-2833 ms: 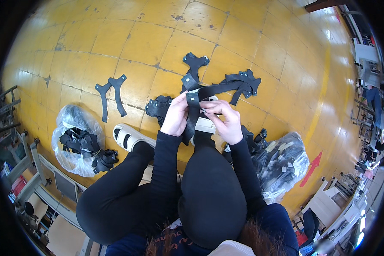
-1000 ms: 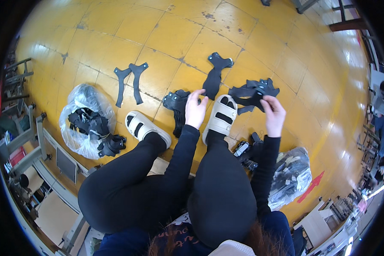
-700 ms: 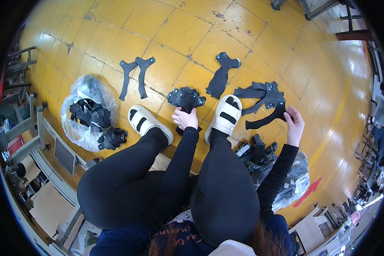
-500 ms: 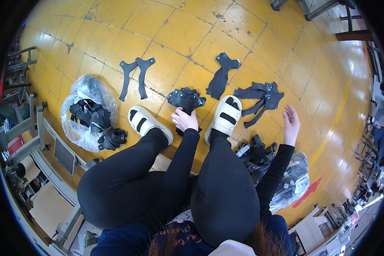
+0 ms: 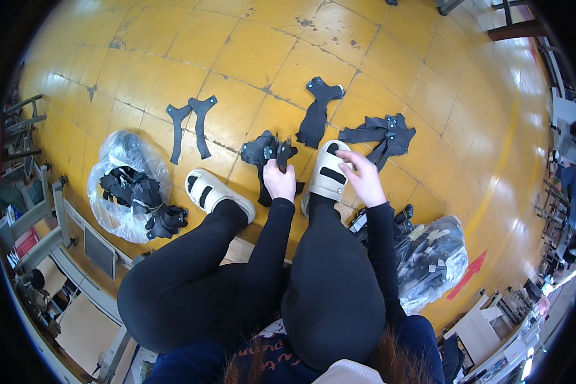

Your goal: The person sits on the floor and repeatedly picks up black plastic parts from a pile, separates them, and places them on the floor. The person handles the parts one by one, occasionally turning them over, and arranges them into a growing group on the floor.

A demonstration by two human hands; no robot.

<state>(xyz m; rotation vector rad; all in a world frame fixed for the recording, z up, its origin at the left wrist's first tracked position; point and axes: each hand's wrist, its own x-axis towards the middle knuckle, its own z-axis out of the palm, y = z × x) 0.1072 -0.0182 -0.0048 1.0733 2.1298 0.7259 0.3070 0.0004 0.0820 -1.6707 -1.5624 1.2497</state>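
Note:
My left hand (image 5: pixel 280 182) is closed on a black fabric piece (image 5: pixel 283 155), lifted at the edge of a bunched pile of black fabric pieces (image 5: pixel 257 148) between my feet. Above the right sandal (image 5: pixel 328 177), my right hand (image 5: pixel 366 180) has its fingers apart and holds nothing. Two Y-shaped black pieces (image 5: pixel 200 121) lie side by side at the far left, bearing small light stickers. Farther right are another black piece (image 5: pixel 315 115) and a fanned group of black pieces (image 5: pixel 390 136).
A clear plastic bag (image 5: pixel 105 205) with black pieces stands on the left. Another plastic bag (image 5: pixel 438 256) lies by my right leg, near a red floor arrow (image 5: pixel 468 274). Metal frames (image 5: pixel 77 269) stand at the lower left on the yellow tiled floor (image 5: pixel 249 48).
My left hand has raised a black piece from the pile. My right hand has swung in leftward from the far right to over the right sandal. The view has shifted slightly.

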